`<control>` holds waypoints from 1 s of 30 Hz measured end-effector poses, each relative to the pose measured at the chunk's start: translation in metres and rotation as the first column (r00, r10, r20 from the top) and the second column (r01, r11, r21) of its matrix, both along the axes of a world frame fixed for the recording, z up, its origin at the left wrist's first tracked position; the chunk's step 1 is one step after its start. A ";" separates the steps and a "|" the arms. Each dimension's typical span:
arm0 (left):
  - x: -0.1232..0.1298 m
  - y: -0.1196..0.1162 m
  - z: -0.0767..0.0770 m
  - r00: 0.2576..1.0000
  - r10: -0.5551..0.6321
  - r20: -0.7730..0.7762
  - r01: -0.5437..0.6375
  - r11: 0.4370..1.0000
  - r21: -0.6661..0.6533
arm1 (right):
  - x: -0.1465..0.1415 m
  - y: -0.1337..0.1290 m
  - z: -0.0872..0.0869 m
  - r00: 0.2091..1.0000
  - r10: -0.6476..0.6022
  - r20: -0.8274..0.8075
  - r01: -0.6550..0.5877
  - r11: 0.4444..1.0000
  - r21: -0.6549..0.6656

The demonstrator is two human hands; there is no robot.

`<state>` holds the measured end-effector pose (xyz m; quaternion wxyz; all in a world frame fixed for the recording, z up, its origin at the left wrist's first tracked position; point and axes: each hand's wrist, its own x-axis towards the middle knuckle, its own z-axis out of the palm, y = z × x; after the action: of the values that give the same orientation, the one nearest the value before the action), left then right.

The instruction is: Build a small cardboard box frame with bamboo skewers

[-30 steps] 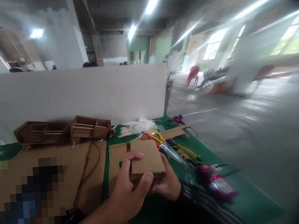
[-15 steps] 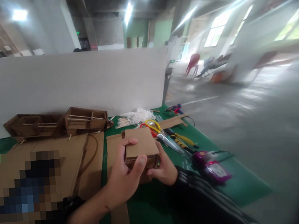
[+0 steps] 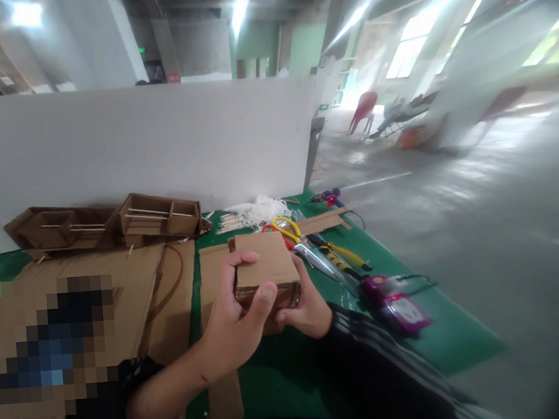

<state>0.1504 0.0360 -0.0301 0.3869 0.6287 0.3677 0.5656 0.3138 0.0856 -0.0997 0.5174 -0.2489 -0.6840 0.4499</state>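
Observation:
A small cardboard box (image 3: 266, 261) is held between both hands above the green table. My left hand (image 3: 236, 314) grips its left side, fingers over the top edge and thumb on the front edge. My right hand (image 3: 310, 306) clasps the right side and lower corner, its fingers partly hidden behind the box. Just beyond the box lie scissors with yellow and red handles (image 3: 285, 228). A strip of cardboard (image 3: 225, 392) lies on the table beneath my left hand.
Cardboard trays with sticks (image 3: 160, 218) stand along the white partition (image 3: 160, 141). White string (image 3: 267, 210), pliers with yellow handles (image 3: 350, 255), a glue gun (image 3: 326, 196) and a purple power strip (image 3: 398, 306) lie on the green table (image 3: 461, 343). Large cardboard sheets (image 3: 96, 267) cover the left.
The view has tipped down slightly, so the background sits higher. Both hands keep their hold on the box, with hardly any shift in grip.

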 end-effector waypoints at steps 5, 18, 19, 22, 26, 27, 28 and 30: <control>0.000 0.000 0.000 1.000 0.020 -0.015 -0.021 1.000 -0.019 | 0.000 0.001 0.001 1.000 0.020 0.003 -0.020 1.000 0.000; -0.001 -0.002 0.000 0.998 0.048 -0.035 -0.049 0.999 -0.009 | 0.002 0.000 0.003 1.000 0.022 0.017 -0.021 0.999 -0.046; -0.001 -0.002 0.000 0.998 0.050 -0.033 -0.050 0.999 -0.007 | 0.002 -0.001 0.004 0.999 0.020 0.026 -0.019 0.999 -0.046; 0.000 -0.002 0.001 0.998 0.050 -0.023 -0.051 0.998 -0.027 | 0.002 -0.005 0.008 0.994 -0.020 0.104 0.022 1.000 -0.017; 0.000 -0.002 0.002 0.998 0.061 -0.014 -0.062 0.997 -0.043 | -0.004 -0.025 0.008 0.950 -0.202 0.236 0.203 0.979 0.021; 0.000 -0.002 0.002 0.998 0.064 -0.017 -0.065 0.997 -0.034 | -0.007 -0.031 0.006 0.934 -0.252 0.255 0.257 0.966 0.015; 0.001 -0.002 0.002 0.998 0.066 -0.024 -0.067 0.998 -0.021 | -0.010 -0.038 0.002 0.914 -0.298 0.275 0.308 0.951 0.005; 0.002 -0.002 0.002 0.997 0.066 -0.039 -0.066 0.998 0.003 | -0.018 -0.050 -0.008 0.854 -0.409 0.322 0.431 0.902 0.003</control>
<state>0.1519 0.0344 -0.0282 0.3601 0.6276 0.3952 0.5659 0.2953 0.0359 -0.1076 0.4785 -0.4784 -0.6707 0.3038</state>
